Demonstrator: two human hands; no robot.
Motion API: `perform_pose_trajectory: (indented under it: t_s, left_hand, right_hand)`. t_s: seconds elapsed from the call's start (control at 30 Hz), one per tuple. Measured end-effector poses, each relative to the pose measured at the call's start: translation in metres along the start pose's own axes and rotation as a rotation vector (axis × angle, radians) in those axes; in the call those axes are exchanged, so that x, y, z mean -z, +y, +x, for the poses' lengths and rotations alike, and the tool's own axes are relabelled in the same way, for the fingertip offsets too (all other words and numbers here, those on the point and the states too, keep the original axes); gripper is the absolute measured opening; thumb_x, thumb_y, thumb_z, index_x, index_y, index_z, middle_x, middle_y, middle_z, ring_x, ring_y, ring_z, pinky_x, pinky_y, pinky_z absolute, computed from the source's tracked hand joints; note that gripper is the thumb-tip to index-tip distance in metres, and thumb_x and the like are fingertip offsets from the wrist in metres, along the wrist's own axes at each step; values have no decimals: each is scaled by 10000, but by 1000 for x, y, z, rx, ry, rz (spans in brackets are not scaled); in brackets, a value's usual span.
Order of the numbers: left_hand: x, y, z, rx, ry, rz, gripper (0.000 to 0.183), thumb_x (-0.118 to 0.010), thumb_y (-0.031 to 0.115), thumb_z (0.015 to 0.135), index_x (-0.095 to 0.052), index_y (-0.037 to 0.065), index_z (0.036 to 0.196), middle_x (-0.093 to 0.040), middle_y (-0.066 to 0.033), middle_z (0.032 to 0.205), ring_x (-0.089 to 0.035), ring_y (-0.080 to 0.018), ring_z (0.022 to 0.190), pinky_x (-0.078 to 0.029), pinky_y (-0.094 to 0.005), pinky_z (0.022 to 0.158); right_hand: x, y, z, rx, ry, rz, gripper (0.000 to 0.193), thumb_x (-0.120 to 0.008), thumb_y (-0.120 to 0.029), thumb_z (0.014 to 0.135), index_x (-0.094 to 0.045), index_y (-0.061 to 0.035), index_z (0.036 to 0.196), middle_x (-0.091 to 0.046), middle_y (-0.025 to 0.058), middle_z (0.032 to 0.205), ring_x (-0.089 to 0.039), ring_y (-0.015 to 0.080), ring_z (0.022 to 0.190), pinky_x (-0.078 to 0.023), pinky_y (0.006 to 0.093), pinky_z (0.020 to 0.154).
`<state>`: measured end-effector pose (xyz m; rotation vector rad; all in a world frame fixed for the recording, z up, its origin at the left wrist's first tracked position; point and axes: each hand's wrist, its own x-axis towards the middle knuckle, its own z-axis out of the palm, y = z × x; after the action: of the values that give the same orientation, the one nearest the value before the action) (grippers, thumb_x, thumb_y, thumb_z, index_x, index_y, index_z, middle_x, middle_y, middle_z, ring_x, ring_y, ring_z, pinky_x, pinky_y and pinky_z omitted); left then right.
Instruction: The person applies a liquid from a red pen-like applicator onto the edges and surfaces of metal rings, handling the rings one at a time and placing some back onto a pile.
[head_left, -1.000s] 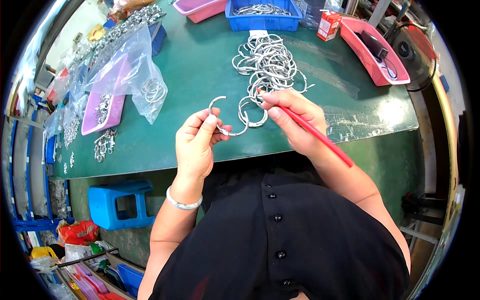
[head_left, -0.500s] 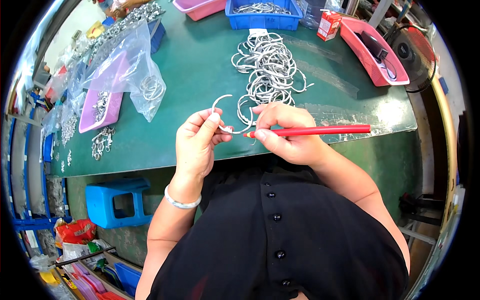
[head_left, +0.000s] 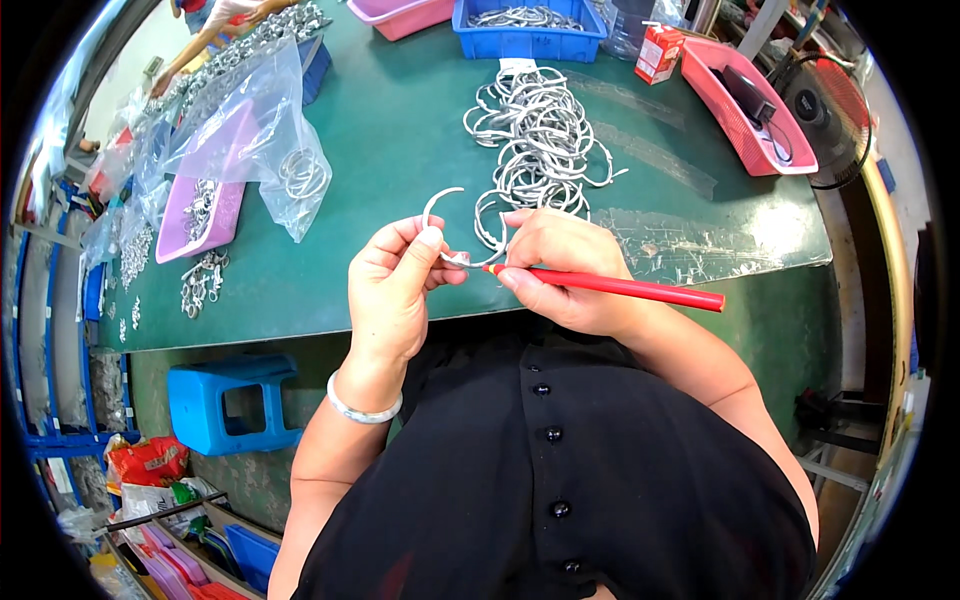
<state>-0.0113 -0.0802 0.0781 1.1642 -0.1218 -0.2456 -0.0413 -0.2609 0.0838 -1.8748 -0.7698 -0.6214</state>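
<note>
Left hand (head_left: pixel 392 285): closed in a pinch, thumb over fingers, on an open silver metal ring (head_left: pixel 474 265). One arm of the ring curves up above the thumb with its end free; the lower curve runs out to the right of the fingertips, toward the other hand. Ring is raised off the worktop (head_left: pixel 400 140), near its front edge.

Right hand (head_left: pixel 572 268): fingers closed round a red pencil (head_left: pixel 630 289), tip pointing left, shaft sloping slightly down to the right beyond the palm. Tip sits at the ring's lower curve, between the two hands; firm contact hard to tell. Fingertips of the right hand lie close by the ring's right side; whether they touch it, cannot tell.

Just beyond the right hand: a heap of similar silver rings (head_left: pixel 540 130), tangled, nearest ones partly hidden behind the fingers. Farther off past the heap, a blue bin (head_left: pixel 530 44) holding more metal parts. Well left of the left hand: small metal clips (head_left: pixel 205 285), a pink tray (head_left: pixel 222 222) and a clear plastic bag (head_left: pixel 285 120).
</note>
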Motion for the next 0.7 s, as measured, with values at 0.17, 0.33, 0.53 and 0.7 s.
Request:
perform_pose_trajectory:
  t_s: [0.17,0.33,0.53,0.7]
  left_hand:
    - [0,0,0,3,-1,-5,136,-540,99,856,-564,-10,933,-587,-62,731,-608,-159,643,-508,-242,559]
    - [2,-1,0,0,2,-4,136,-541,100,856,-563,-9,932,-588,-63,726,-609,-160,640,-508,-242,552]
    - [2,0,0,29,16,-19,143,-548,108,852,-559,-9,933,-584,-60,730,-609,-159,635,-508,-235,549]
    - [6,1,3,89,18,-63,146,-553,118,850,-557,-5,928,-577,-54,731,-610,-159,642,-509,-230,545]
  right_hand:
    - [0,0,0,6,-4,-8,110,-647,-81,709,-546,-41,687,-528,66,632,-554,247,620,-467,393,779]
    - [0,-1,1,-61,10,17,102,-643,-66,720,-549,-30,702,-540,74,665,-554,230,632,-469,329,669]
    - [3,5,-4,-132,107,201,96,-616,-75,769,-559,1,775,-566,92,725,-551,171,637,-433,267,586]
    - [8,3,-3,-181,69,252,94,-612,-75,771,-563,5,774,-565,86,716,-549,162,635,-432,265,587]
